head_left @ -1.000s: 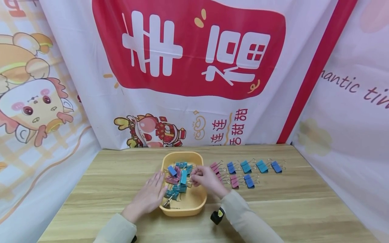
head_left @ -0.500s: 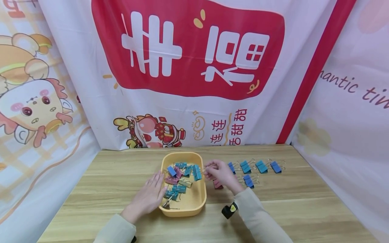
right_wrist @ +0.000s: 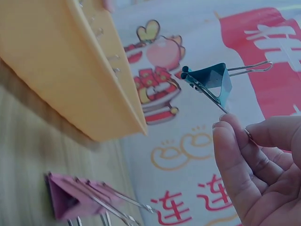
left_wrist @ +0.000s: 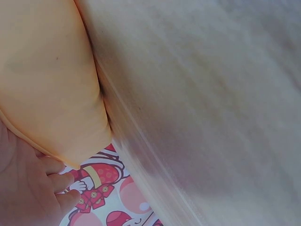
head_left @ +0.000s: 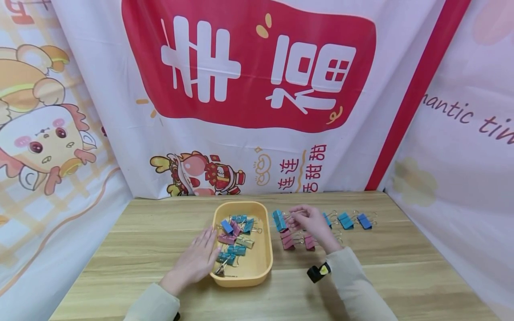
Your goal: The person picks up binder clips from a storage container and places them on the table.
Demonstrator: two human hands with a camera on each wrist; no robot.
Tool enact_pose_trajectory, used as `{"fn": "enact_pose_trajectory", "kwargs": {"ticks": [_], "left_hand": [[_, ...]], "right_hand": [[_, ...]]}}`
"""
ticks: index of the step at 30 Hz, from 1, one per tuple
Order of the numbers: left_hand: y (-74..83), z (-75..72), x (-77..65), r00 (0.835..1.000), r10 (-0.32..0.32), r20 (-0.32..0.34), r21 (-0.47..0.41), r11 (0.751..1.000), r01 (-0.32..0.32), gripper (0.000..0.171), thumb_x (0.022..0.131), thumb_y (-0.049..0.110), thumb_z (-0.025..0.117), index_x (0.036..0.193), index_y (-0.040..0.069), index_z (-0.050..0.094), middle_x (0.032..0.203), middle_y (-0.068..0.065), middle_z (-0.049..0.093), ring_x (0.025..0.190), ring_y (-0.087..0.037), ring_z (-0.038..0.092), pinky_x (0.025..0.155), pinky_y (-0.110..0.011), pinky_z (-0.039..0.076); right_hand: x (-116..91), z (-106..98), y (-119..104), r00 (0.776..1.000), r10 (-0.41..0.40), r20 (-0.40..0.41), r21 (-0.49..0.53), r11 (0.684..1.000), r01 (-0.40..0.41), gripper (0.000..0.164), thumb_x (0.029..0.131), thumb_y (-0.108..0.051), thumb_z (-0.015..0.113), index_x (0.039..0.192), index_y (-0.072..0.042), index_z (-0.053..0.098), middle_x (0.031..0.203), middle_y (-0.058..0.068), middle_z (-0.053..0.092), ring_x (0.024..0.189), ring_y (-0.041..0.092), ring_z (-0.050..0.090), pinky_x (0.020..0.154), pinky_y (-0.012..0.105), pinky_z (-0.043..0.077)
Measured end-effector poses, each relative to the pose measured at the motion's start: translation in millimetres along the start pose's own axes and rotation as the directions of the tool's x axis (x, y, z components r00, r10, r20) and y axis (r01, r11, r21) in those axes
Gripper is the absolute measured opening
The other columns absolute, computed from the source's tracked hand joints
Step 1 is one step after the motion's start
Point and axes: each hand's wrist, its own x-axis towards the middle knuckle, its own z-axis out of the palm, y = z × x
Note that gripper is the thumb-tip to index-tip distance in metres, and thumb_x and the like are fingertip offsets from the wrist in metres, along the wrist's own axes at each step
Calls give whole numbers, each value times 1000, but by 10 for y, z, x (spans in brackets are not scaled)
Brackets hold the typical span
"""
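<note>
My right hand pinches a teal binder clip by one wire handle, holding it just right of the yellow plastic bin. In the right wrist view the teal clip hangs off the table, its handle between thumb and fingertips. With fingers extended, my left hand rests against the bin's left rim; the left wrist view shows its fingers along the bin's outer wall. Inside the bin lie several mixed clips, among them teal ones, a gold one and a blue one.
Right of the bin, clips lie in two rows on the wooden table. The front row has pink clips; the back row ends with a teal clip and a blue clip. My right hand covers some. Printed cloth hangs behind.
My right hand has lifted the teal clip out of the bin and carried it right, past the rim, over the nearest row clips. The left hand has stayed at the bin.
</note>
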Motion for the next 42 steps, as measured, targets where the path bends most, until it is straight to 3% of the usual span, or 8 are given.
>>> {"fn": "enact_pose_trajectory", "kwargs": {"ticks": [13,24,27,30,33,35,37,42], "left_hand": [[-5,11,2,1000,-3,1,-7,1000,3,57,101,32,32,141,-7,24,148,-23,15,135,-36,14,108,-47,16],[2,9,5,1000,-13,4,-11,1000,13,57,101,32,31,142,-7,23,148,-22,12,135,-36,13,108,-48,16],[1,9,4,1000,-14,5,-14,1000,14,57,101,32,31,142,-7,23,148,-22,12,135,-36,13,108,-48,16],[1,7,5,1000,-17,7,-15,1000,17,57,101,32,30,142,-6,22,148,-21,11,135,-35,12,108,-48,16],[0,5,8,1000,-15,9,-16,1000,15,57,101,32,30,142,-6,22,148,-21,11,135,-35,12,108,-48,16],[0,5,9,1000,-15,9,-16,1000,15,57,101,32,30,142,-6,22,148,-21,11,135,-35,12,108,-48,16],[2,2,9,1000,-15,7,-17,1000,16,57,101,32,30,142,-6,23,148,-21,11,135,-35,12,108,-48,16],[3,1,11,1000,-16,10,-8,1000,16,57,101,33,30,142,-6,22,148,-21,11,135,-35,13,108,-47,16]], "right_hand": [[-46,-473,59,996,-27,-86,20,999,29,29,94,-12,53,113,9,54,92,25,63,76,26,64,72,41,54],[-124,-779,138,986,1,-169,73,997,11,35,94,-12,54,117,13,51,85,15,65,72,17,64,72,36,55],[-118,-878,214,981,-35,-191,76,996,50,38,93,-14,55,117,15,50,84,17,65,71,15,64,71,37,55],[90,-1112,626,978,-135,-160,173,971,162,34,92,-17,58,112,11,57,81,14,66,67,14,64,66,34,56],[225,-1306,947,974,-162,-156,239,951,196,31,90,-19,61,110,5,61,80,12,66,67,17,65,62,33,56],[260,-1400,1071,975,-154,-158,280,940,194,26,91,-16,59,108,3,63,81,14,66,67,17,64,60,30,56],[188,-1405,1023,973,-104,-205,203,968,146,31,92,-16,58,113,7,59,84,18,65,70,20,65,63,34,56],[388,-1618,1553,960,-64,-274,177,977,116,44,90,-27,61,118,8,55,83,12,65,69,16,64,61,30,56]]}}
